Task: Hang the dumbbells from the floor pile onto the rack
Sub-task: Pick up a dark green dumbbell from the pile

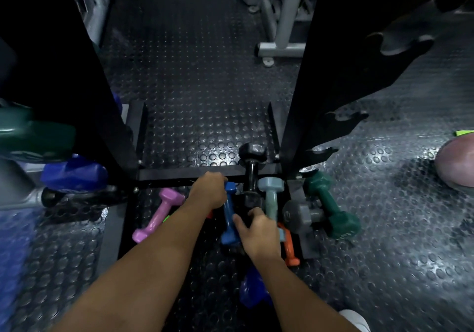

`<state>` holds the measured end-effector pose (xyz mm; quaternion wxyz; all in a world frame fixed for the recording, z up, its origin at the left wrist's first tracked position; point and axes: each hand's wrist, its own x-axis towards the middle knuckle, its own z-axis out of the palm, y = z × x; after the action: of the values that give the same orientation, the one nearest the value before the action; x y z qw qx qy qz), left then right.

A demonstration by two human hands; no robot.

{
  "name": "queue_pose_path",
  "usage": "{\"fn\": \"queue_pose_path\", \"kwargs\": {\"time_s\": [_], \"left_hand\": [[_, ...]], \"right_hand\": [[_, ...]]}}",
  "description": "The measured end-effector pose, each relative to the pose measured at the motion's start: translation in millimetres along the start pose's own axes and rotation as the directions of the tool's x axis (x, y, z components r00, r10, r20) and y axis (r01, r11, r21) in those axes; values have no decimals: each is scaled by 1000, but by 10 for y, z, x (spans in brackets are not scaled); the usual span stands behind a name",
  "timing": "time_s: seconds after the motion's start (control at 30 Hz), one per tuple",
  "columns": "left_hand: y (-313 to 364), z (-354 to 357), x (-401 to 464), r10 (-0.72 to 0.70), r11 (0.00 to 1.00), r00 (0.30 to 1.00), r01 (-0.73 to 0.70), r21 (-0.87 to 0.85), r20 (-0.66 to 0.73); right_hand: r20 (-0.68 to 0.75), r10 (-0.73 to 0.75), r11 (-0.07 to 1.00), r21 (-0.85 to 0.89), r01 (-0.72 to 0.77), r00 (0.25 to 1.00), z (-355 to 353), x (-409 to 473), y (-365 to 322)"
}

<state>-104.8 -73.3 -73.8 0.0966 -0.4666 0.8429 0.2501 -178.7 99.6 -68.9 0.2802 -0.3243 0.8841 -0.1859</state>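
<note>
The floor pile lies at the rack (302, 95) base. The left hand (209, 190) curls around the upper end of the blue dumbbell (229, 212); the right hand (257, 231) reaches beside its lower head, fingers loosely bent, grip unclear. Judged light, rigid, coated: grasp the narrow centre handle.

On the dark floor (200, 95) patterned with raised round studs lie pink (159, 215), blue (229, 213), black (252, 170), pale grey-blue (271, 198), orange (291, 248), grey (300, 215) and dark green (331, 203) dumbbells beside the black rack (320, 70).
</note>
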Motion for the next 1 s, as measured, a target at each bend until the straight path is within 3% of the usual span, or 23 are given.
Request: {"fn": "queue_pose_path", "kwargs": {"time_s": [0.17,0.33,0.47,0.73,0.83,0.93,1.0], "left_hand": [[101,-91,206,-42,993,999,43,-111,15],[302,-84,374,-32,943,999,23,-332,-20],[382,-75,423,124,963,986,-93,-253,108],[529,-58,427,91,977,989,-66,-202,119],[731,-36,326,20,959,1000,-19,-282,-1],[1099,24,71,-15,940,978,-58,-336,-210],[1394,97,-142,-18,908,965,-94,-408,-263]], "right_hand": [[-62,8,998,55,-5,998,-128,114,-46],[-11,-11,1000,15,11,1000,-165,221,-33],[47,-13,999,42,11,999,-226,339,-39],[208,-7,1000,26,1,978,-404,504,-26],[255,-59,998,31,53,965,-689,595,22],[168,-60,998,21,57,984,-1129,746,172],[134,-2,998,56,-5,991,-1465,864,326]]}}
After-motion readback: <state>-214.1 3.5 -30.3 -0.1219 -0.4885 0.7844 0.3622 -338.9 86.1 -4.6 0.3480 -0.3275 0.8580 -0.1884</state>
